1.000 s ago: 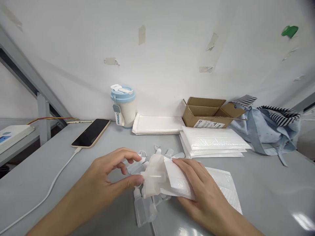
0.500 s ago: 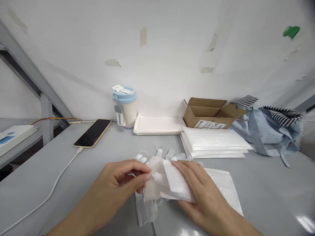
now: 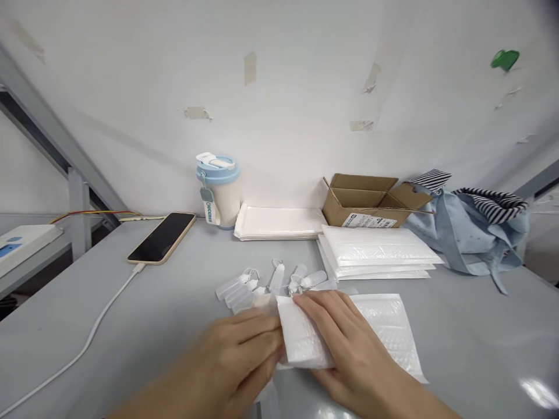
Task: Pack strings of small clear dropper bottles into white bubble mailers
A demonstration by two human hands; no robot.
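My right hand [image 3: 349, 343] grips a white bubble mailer [image 3: 303, 340], fingers across its top and thumb tucked below. The mailer's open end faces left. At that opening is my left hand [image 3: 247, 355], blurred, its fingers curled together with the tips hidden inside or behind the mailer's edge. Whatever they hold is out of sight. Several small translucent dropper bottles [image 3: 239, 294] with looped caps lie on the grey table just beyond my hands. Another white bubble mailer [image 3: 393, 331] lies flat, partly behind my right hand.
A stack of white bubble mailers [image 3: 382, 250] lies at back right, before an open cardboard box [image 3: 362, 198] and a blue cloth bag [image 3: 467, 233]. Along the wall stand a flat white stack [image 3: 283, 221] and a lidded cup [image 3: 222, 195]. A phone [image 3: 162, 237] on a white cable [image 3: 94, 326] lies left.
My left hand has moved right to the mailer's mouth; the small bottle it pinched there is now hidden. More bottles show on the table. My right hand keeps its grip.
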